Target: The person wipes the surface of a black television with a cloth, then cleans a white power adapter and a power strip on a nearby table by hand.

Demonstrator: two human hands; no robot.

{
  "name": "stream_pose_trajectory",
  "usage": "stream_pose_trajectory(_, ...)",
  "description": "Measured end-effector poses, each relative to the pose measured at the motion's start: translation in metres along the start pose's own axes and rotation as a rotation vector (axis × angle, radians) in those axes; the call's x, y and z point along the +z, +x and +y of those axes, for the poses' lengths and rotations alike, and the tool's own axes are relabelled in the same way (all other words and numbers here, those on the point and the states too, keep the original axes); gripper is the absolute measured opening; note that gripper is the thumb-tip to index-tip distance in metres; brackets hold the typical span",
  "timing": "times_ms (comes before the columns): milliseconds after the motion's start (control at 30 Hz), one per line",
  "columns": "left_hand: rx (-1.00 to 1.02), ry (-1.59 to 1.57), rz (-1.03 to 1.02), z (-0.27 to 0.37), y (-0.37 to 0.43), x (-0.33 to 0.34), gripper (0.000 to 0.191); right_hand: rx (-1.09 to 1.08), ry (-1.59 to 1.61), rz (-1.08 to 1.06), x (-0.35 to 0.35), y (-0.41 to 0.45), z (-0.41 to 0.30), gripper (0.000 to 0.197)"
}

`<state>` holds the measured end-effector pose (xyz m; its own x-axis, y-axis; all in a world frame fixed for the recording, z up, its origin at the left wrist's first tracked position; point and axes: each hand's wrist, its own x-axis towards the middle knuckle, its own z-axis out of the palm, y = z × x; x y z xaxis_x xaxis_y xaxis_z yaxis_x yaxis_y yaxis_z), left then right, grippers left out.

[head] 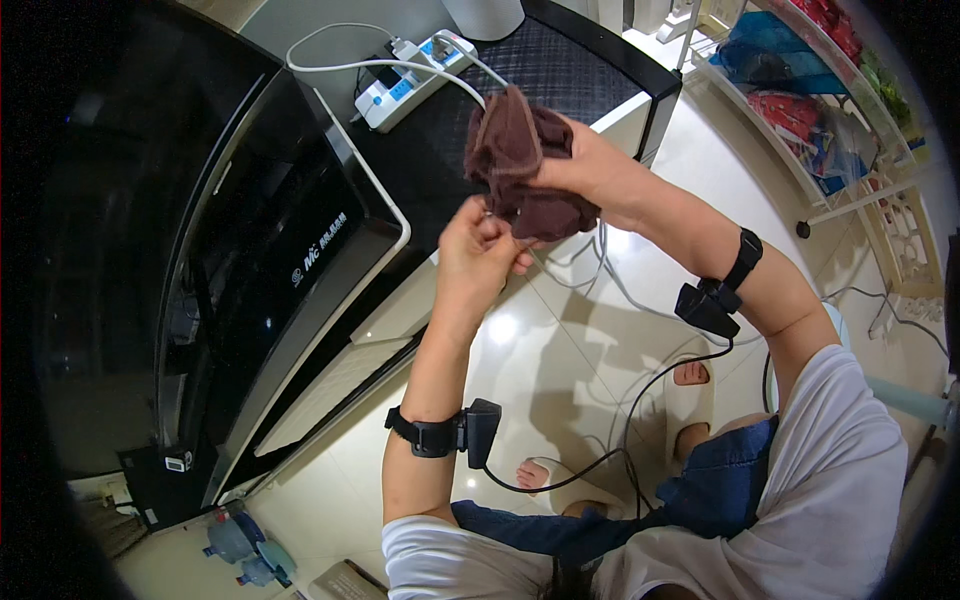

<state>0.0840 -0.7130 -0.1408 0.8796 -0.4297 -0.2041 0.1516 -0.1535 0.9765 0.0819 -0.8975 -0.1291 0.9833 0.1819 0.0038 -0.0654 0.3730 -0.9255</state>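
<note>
A crumpled dark brown cloth [517,165] is bunched in my right hand [585,169], above the edge of a dark cabinet top [555,75]. My left hand [480,244] is just below the cloth, its fingers pinched around something thin, either a cable or the cloth's edge; I cannot tell which. A white cable [375,66] runs from a white power strip [416,79] to the cloth, where it goes out of sight. Part of a grey cable [577,283] hangs below the cloth. Several plugs sit in the strip.
A large black television [300,247] stands at the left. At the upper right is a wheeled rack [795,172] holding bags. Cables loop over the tiled floor [555,360] near my slippered feet. Water bottles [240,540] lie at the lower left. Wired devices are strapped to both forearms.
</note>
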Motion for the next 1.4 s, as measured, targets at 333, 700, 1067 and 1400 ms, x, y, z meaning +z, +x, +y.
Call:
stream_pose_trajectory(333, 0.085, 0.018, 0.061, -0.008, 0.001, 0.004, 0.025, -0.401, -0.431, 0.181, -0.048, 0.017, -0.035, 0.056)
stream_pose_trajectory(700, 0.029, 0.602, 0.159, -0.015, 0.009, -0.007, 0.024, -0.566, -1.105, 0.664, -0.142, 0.086, 0.008, 0.058)
stream_pose_trajectory(1067, 0.269, 0.945, 0.373, 0.062, 0.028, 0.016, 0.025, -0.847, -1.339, 0.481, -0.066, 0.093, -0.017, 0.026)
stream_pose_trajectory(1400, 0.138, 0.66, 0.678, 0.072, 0.185, -0.05, 0.033, -0.462, -1.59, -0.049, -0.019, 0.17, 0.026, 0.032)
